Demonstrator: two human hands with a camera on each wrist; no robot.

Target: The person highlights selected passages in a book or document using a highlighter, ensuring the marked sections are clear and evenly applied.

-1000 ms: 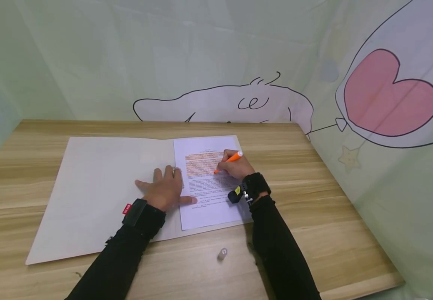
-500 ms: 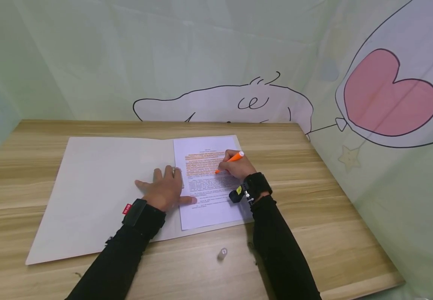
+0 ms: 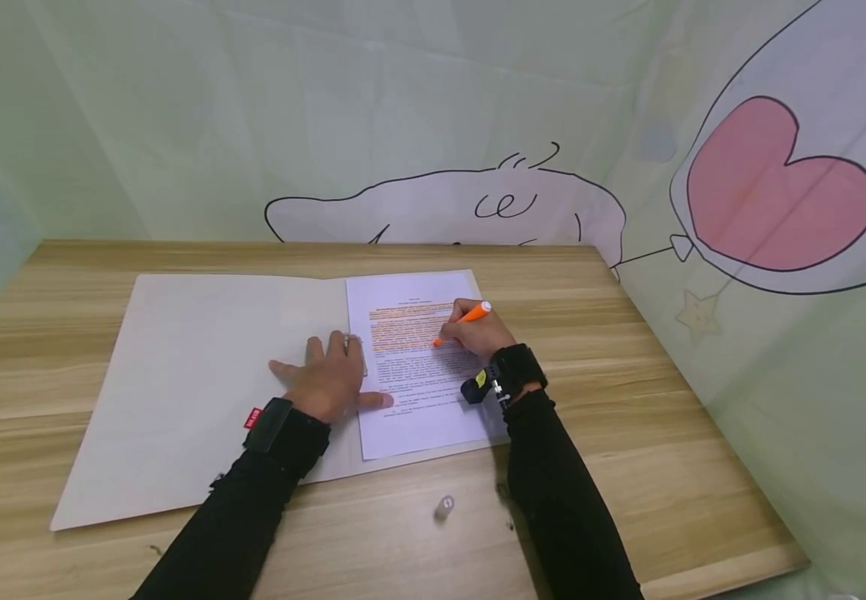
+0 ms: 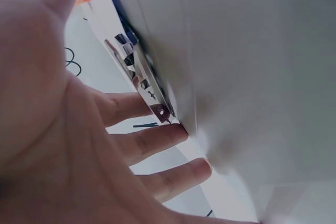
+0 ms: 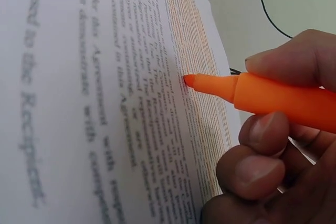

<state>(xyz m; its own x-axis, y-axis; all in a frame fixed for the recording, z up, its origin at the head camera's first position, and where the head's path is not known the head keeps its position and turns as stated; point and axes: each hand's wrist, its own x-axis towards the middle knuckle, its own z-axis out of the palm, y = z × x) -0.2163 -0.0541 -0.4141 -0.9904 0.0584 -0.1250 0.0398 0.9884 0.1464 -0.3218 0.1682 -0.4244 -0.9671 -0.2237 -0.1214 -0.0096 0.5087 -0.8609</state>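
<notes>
Right grip [image 3: 481,333] pinching highlighter [image 3: 475,312], printed sheet [image 3: 417,429]

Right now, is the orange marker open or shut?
Open: in the right wrist view, the orange marker shows its bare, uncovered tip at the printed page.

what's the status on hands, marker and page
Right hand gripping orange marker, tip at page. Left hand spread across folder and page edge. Upper text orange, lower text plain. Nothing seen blocking marker.

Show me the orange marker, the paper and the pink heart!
Orange marker [image 5: 268,96]: right wrist view, on its barrel.
Paper [image 3: 413,377]: head view, on its printed middle.
Pink heart [image 3: 772,200]: head view, on its middle.
</notes>
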